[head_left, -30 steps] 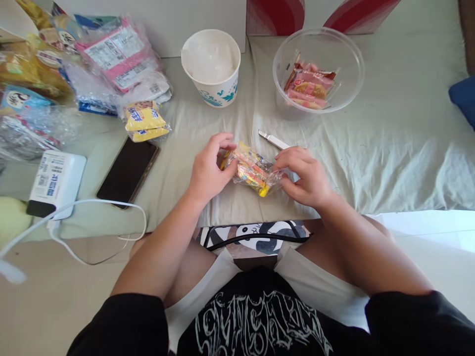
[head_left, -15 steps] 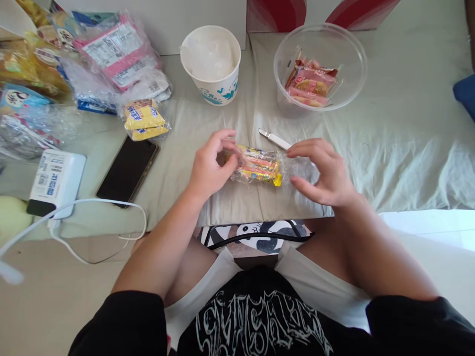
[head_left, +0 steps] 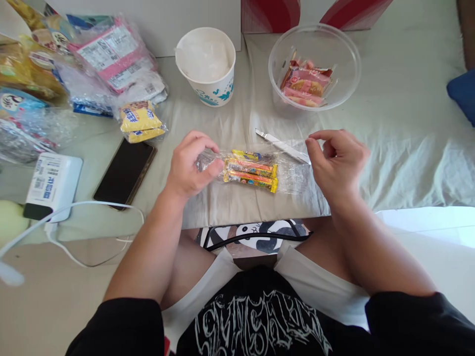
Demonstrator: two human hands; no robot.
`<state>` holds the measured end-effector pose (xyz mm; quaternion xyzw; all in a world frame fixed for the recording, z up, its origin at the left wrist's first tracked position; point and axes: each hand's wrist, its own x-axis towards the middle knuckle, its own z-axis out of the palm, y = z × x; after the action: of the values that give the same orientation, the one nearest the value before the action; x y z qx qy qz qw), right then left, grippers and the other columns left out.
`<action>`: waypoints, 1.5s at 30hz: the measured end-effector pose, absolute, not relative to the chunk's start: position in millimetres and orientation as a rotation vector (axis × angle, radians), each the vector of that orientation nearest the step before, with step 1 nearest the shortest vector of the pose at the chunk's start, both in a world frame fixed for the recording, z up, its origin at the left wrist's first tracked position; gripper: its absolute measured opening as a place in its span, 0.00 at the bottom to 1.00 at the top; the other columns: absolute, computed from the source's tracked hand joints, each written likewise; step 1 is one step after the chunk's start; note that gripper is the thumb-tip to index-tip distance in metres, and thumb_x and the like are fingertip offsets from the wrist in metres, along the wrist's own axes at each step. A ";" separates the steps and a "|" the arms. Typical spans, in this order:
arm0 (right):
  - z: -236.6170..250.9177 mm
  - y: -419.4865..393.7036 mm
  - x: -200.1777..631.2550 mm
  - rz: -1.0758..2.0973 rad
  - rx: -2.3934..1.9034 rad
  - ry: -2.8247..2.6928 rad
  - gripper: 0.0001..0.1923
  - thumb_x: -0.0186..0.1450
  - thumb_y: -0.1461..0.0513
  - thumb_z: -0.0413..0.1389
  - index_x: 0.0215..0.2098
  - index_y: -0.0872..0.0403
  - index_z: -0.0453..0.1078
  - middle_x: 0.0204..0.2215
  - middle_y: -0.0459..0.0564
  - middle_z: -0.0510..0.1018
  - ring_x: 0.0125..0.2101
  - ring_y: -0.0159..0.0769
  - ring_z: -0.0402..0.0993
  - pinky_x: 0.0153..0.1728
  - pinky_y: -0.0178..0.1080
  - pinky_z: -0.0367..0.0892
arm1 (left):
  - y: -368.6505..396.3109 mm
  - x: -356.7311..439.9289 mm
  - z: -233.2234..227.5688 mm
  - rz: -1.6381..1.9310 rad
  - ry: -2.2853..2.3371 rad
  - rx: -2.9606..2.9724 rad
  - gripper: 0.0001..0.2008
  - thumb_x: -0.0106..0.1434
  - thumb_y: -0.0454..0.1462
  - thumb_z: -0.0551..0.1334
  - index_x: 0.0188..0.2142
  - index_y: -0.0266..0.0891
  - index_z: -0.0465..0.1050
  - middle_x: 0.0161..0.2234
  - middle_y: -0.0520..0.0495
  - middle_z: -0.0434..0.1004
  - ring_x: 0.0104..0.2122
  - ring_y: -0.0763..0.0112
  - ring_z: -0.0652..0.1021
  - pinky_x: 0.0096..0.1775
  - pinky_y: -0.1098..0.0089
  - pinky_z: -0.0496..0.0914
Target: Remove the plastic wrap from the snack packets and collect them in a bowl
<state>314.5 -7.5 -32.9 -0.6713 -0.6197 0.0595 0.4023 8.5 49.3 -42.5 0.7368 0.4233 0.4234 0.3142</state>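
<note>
In the middle of the frame the person is stretching a clear plastic bag [head_left: 256, 170] of yellow and orange snack bars [head_left: 250, 173] flat across the cloth-covered bed [head_left: 389, 143], just below centre. The left hand [head_left: 189, 165] is clamping the bag's left end, thumb pressing against curled fingers, which seems to be anchoring the pack so the film can be drawn taut. The right hand [head_left: 336, 158] is sitting at the bag's right end with thumb and forefinger pinched together; it appears to be gripping the edge of the thin film there, though the plastic is too transparent to be sure. A small knife [head_left: 282, 146] is lying just above the bag, its handle partly under the stretched film, close to the right hand and within easy reach.

Toward the upper centre a paper cup [head_left: 206, 64] is standing upright, and to its right a clear bowl [head_left: 315, 66] is holding pink-wrapped snacks [head_left: 306, 84], probably as a collecting place. At upper left a heap of snack packs [head_left: 89, 64] is waiting, with a small yellow packet [head_left: 141, 121] beside it; a phone [head_left: 124, 173] and a white power bank [head_left: 52, 185] with its cable are lying at the left.

Compared with half a second ago, the bars are now lying level rather than tilted, the bag is pulled out longer, and the right hand has shifted further right and closed from an open spread into a pinch.
</note>
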 end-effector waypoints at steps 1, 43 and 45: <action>-33.9 -7.7 314.0 0.170 -1.714 -1.547 0.12 0.72 0.51 0.57 0.38 0.49 0.76 0.21 0.44 0.66 0.25 0.36 0.68 0.32 0.43 0.68 | 46.9 9.1 -41.0 1.101 1.051 2.097 0.22 0.58 0.59 0.68 0.36 0.46 0.79 0.38 0.44 0.79 0.40 0.57 0.80 0.44 0.52 0.76; -31.3 -25.3 282.1 0.537 -1.295 -2.173 0.13 0.73 0.61 0.53 0.50 0.54 0.77 0.49 0.58 0.84 0.49 0.45 0.81 0.51 0.47 0.75 | 55.4 10.0 -33.0 0.874 1.696 1.381 0.07 0.56 0.39 0.72 0.32 0.41 0.79 0.24 0.54 0.75 0.23 0.73 0.73 0.25 0.72 0.63; -39.4 -22.9 275.3 0.490 -1.289 -2.236 0.20 0.71 0.57 0.56 0.58 0.55 0.74 0.59 0.61 0.79 0.57 0.51 0.77 0.58 0.53 0.74 | 47.0 7.1 -27.7 0.715 1.764 1.481 0.11 0.54 0.41 0.73 0.35 0.42 0.79 0.25 0.54 0.76 0.24 0.71 0.73 0.28 0.70 0.65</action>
<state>275.3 -22.9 -39.4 -0.4744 -0.8233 0.1802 0.2543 7.1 47.0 -27.7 0.5736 0.6832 0.2769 0.3571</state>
